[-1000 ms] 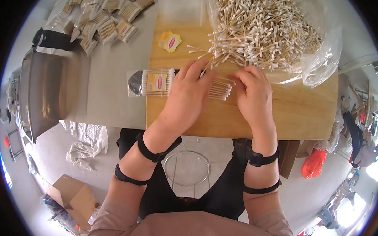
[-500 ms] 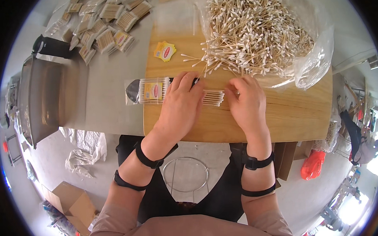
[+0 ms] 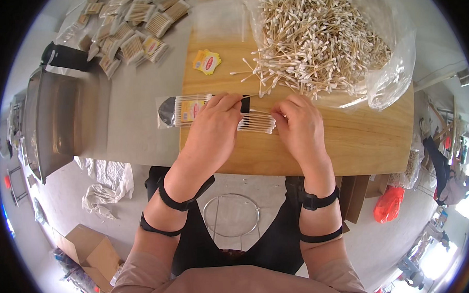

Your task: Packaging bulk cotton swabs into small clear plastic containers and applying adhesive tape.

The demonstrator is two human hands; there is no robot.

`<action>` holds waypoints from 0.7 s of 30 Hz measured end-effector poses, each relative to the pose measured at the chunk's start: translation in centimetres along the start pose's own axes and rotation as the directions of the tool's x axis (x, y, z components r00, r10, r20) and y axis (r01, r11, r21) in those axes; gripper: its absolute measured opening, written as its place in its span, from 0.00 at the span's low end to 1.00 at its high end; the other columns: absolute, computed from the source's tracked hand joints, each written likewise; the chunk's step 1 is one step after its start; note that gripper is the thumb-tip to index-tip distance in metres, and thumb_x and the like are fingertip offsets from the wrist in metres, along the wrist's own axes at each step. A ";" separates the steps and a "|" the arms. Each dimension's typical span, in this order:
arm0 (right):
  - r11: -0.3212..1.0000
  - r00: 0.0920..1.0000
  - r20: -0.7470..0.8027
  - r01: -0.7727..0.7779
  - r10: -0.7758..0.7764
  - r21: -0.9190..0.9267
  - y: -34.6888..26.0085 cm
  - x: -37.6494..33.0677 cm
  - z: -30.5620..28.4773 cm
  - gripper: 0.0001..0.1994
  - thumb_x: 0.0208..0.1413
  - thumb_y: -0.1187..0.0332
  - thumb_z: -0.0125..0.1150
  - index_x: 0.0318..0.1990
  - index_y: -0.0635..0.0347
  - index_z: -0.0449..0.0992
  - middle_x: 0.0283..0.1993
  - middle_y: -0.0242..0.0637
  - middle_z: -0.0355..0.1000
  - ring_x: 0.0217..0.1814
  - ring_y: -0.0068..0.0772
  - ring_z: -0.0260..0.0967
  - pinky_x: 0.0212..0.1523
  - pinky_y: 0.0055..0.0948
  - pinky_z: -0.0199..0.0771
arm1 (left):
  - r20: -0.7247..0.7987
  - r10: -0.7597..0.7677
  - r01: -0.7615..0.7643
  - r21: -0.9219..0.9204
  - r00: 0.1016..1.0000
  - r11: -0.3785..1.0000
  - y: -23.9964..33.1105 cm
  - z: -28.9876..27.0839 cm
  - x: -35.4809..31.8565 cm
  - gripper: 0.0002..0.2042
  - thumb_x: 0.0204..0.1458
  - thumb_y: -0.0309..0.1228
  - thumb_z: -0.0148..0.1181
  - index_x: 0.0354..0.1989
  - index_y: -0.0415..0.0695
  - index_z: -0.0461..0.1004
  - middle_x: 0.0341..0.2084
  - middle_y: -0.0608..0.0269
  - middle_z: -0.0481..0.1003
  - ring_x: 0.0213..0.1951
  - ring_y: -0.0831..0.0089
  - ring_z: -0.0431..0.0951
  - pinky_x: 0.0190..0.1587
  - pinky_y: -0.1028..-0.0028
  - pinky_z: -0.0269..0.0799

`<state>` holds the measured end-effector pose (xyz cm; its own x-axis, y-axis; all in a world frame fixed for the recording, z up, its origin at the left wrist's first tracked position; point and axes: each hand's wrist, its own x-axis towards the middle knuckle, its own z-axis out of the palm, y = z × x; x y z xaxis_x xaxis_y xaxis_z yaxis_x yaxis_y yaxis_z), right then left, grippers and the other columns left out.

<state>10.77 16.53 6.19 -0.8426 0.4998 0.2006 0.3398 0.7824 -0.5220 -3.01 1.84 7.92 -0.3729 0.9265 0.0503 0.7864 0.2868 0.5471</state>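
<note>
Row: loose swabs lay side by side on the desk, between the two hands; their left ends were hidden under the left hand, their white tips pointed to the right hand.
Row's axis: sticks ran left to right across the person's front, dipping slightly toward the right – roughly a straight line from one hand to the other.
Nearer hand: the left covered the row's left end; the right was at the tips, its thumb and forefinger beside the upper ones – so neither stood well apart.
Left fingers: curled, knuckles up, over the row and the strip; whether they gripped any swab, I could not tell.
Right fingers: bent inward, thumb and forefinger close together; whether a tip was pinched there, I could not tell.
Strip: black and flat, it showed just above the row, right of the left fingertips.
Pack: left of the left hand, partly covered by it; swabs upright in it, a yellow card in front.
Pile: beyond the right hand, in a clear bag.
Cards: yellow; beyond the pack, left of the pile.
</note>
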 end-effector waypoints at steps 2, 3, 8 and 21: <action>1.000 1.000 0.018 0.007 -0.007 0.012 -0.3 0.2 0.0 0.06 0.46 0.78 0.66 0.32 0.58 0.77 0.32 0.35 0.70 0.38 0.44 0.70 0.37 0.40 0.73 | 0.020 0.012 -0.012 -0.008 1.000 1.000 -0.1 -0.2 -0.1 0.11 0.53 0.18 0.56 0.45 0.31 0.75 0.50 0.53 0.74 0.53 0.54 0.72 0.53 0.61 0.70; 0.998 1.000 -0.027 0.017 -0.015 0.063 -0.8 0.5 0.2 0.07 0.47 0.77 0.65 0.34 0.58 0.78 0.34 0.35 0.71 0.40 0.43 0.70 0.38 0.39 0.73 | 0.042 0.025 -0.024 -0.017 0.999 1.000 -0.2 -0.3 -0.1 0.11 0.52 0.18 0.55 0.44 0.30 0.75 0.50 0.53 0.74 0.53 0.54 0.72 0.53 0.61 0.70; 0.997 0.995 -0.077 0.066 -0.063 0.044 -1.9 1.3 0.6 0.10 0.49 0.77 0.65 0.41 0.59 0.80 0.39 0.36 0.73 0.44 0.42 0.71 0.42 0.39 0.74 | 0.030 0.113 -0.114 0.031 0.993 0.993 -0.7 0.0 -0.2 0.13 0.48 0.17 0.55 0.43 0.30 0.75 0.51 0.51 0.74 0.54 0.53 0.72 0.55 0.62 0.70; 0.995 0.992 -0.088 -0.097 0.094 -0.021 0.5 0.7 0.3 0.07 0.46 0.77 0.66 0.33 0.59 0.74 0.34 0.37 0.73 0.40 0.45 0.70 0.41 0.41 0.72 | 0.024 0.104 -0.099 -0.167 0.994 0.981 0.1 0.3 -0.1 0.23 0.45 0.13 0.50 0.54 0.34 0.72 0.51 0.50 0.73 0.55 0.53 0.71 0.58 0.62 0.70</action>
<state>10.26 17.11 5.85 -0.7665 0.6022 0.2230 0.4281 0.7380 -0.5216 -2.74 1.84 7.74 -0.2770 0.9569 0.0871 0.7262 0.1491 0.6711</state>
